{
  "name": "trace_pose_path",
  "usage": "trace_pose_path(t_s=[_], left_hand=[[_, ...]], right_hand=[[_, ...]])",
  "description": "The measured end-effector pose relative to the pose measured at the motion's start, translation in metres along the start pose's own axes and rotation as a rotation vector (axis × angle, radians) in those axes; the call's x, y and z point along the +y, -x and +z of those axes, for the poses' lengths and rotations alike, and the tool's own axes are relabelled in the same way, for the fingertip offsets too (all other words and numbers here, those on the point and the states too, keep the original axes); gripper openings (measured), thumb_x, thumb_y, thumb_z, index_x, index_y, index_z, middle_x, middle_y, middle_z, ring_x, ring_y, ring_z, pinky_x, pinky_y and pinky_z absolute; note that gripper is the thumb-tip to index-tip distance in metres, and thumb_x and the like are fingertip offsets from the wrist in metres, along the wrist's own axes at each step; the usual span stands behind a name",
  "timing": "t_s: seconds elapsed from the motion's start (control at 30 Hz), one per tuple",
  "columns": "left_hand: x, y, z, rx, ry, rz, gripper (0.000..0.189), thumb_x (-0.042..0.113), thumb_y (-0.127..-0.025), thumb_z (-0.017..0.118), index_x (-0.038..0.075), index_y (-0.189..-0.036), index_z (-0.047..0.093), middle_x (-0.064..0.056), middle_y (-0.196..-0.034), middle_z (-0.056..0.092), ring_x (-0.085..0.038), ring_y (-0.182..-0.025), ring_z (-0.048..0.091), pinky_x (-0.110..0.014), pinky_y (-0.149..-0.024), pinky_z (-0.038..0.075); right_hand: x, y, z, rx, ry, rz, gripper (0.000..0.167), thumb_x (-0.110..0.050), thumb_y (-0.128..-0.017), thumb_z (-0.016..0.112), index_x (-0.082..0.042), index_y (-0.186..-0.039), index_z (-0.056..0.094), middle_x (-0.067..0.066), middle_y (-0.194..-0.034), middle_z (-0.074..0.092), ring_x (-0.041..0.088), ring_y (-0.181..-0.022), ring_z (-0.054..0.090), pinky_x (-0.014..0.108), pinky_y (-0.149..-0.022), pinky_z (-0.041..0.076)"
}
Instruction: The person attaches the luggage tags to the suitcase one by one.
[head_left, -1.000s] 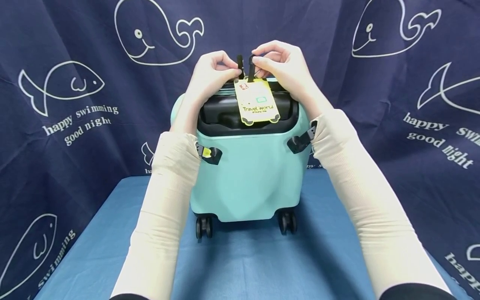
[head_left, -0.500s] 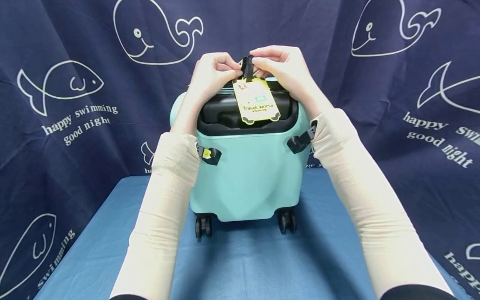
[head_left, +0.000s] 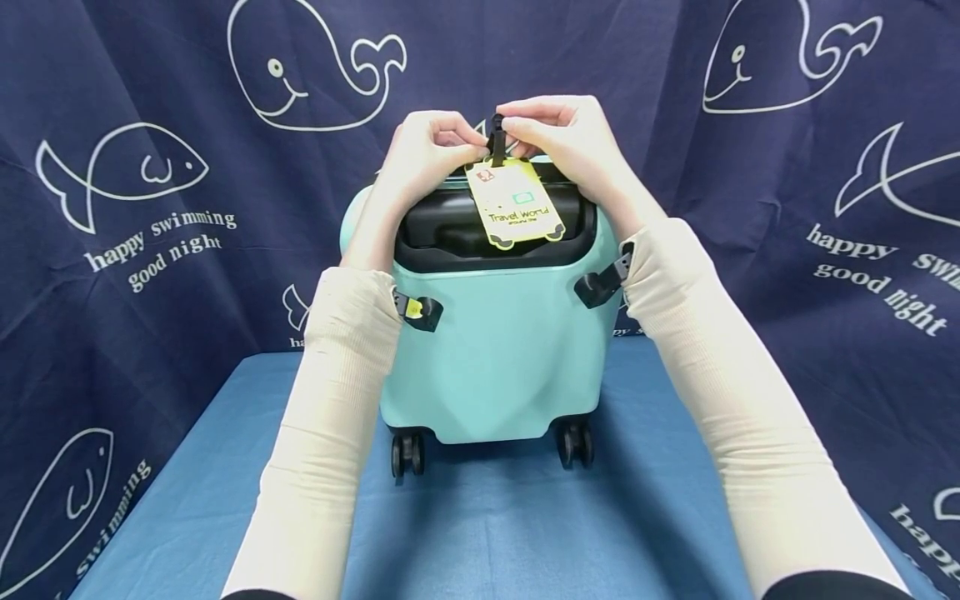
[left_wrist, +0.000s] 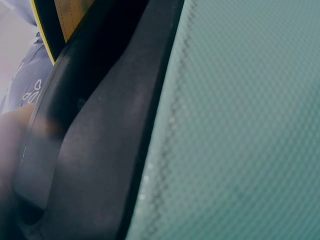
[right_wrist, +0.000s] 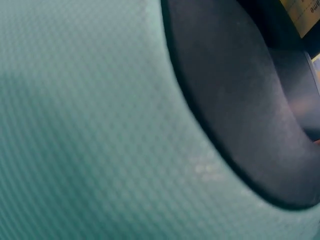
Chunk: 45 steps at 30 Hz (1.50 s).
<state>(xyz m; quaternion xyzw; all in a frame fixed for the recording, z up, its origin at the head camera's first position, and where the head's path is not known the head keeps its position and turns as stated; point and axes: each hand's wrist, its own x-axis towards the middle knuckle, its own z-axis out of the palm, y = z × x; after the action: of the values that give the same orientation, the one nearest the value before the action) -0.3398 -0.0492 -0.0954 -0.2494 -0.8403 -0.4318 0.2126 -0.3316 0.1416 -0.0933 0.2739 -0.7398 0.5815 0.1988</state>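
A yellow luggage tag (head_left: 517, 204) printed "Travel World" hangs in front of the black handle (head_left: 438, 223) of a mint-green suitcase (head_left: 495, 358). Its black strap (head_left: 498, 137) rises above it in a loop, the two ends close together. My left hand (head_left: 429, 157) pinches one end between thumb and fingertips. From the other side my right hand (head_left: 576, 137) pinches the strap near its top. How the ends meet is too small to tell. Both wrist views mostly show the textured shell (left_wrist: 240, 125) and black handle recess (right_wrist: 225, 85), with a corner of the tag (right_wrist: 303, 14).
The suitcase stands upright on black wheels (head_left: 574, 442) on a blue cloth-covered table (head_left: 480, 533). Dark blue curtains (head_left: 150, 75) with whale and fish drawings hang behind and at both sides. Wrist cameras (head_left: 600, 283) on black mounts sit at the sleeve cuffs.
The two strap ends, apart a second ago, have come together as my left hand moved slightly right. Both hands are a little lower. The tag has swung slightly to the right.
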Motion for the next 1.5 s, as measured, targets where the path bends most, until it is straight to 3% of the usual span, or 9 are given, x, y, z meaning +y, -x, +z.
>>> trace_pose_path(t_s=[0.43,0.9,1.1,1.3,1.5], left_hand=[[-0.0035,0.0008,0.0025,-0.010,-0.045,0.018,0.011,0.019,-0.081,0.070,0.013,-0.089,0.072,0.005,-0.081,0.070,-0.001,-0.074,0.062,-0.016,-0.072,0.042],[-0.0046,0.0005,0.0039,-0.009,-0.052,0.007,0.009,0.021,-0.081,0.070,0.015,-0.087,0.072,0.003,-0.085,0.072,0.000,-0.076,0.062,-0.016,-0.073,0.041],[-0.0037,0.0008,0.0020,-0.010,-0.015,0.005,0.014,0.020,-0.082,0.070,0.010,-0.092,0.072,0.005,-0.080,0.070,-0.002,-0.075,0.062,-0.016,-0.073,0.043],[-0.0020,0.0002,0.0011,-0.019,0.057,0.003,0.013,0.017,-0.082,0.070,0.008,-0.092,0.072,0.002,-0.081,0.071,-0.001,-0.072,0.062,-0.016,-0.072,0.044],[-0.0006,0.0000,0.0007,-0.021,0.091,-0.014,0.013,0.018,-0.083,0.070,0.009,-0.092,0.072,0.003,-0.081,0.071,-0.001,-0.072,0.062,-0.016,-0.073,0.044]], right_hand=[[0.0044,0.0004,0.0013,0.023,-0.029,0.014,0.027,-0.011,-0.086,0.067,-0.002,-0.111,0.068,0.001,-0.077,0.067,0.011,-0.065,0.060,0.019,-0.070,0.050],[0.0042,0.0020,0.0018,-0.007,0.072,0.044,0.030,-0.019,-0.086,0.068,-0.006,-0.113,0.069,-0.004,-0.080,0.067,0.009,-0.065,0.060,0.020,-0.068,0.047],[0.0018,0.0030,0.0011,-0.021,0.176,0.063,0.035,-0.029,-0.081,0.073,-0.017,-0.114,0.070,-0.011,-0.092,0.069,0.011,-0.074,0.062,0.020,-0.072,0.046],[-0.0025,0.0029,-0.0007,-0.012,0.318,0.070,0.035,-0.039,-0.082,0.071,-0.024,-0.113,0.070,-0.012,-0.085,0.068,0.008,-0.078,0.060,0.019,-0.072,0.040],[-0.0033,0.0030,0.0014,-0.027,0.406,0.029,0.034,-0.041,-0.081,0.071,-0.017,-0.106,0.073,-0.013,-0.086,0.066,0.005,-0.076,0.056,0.017,-0.071,0.039]])
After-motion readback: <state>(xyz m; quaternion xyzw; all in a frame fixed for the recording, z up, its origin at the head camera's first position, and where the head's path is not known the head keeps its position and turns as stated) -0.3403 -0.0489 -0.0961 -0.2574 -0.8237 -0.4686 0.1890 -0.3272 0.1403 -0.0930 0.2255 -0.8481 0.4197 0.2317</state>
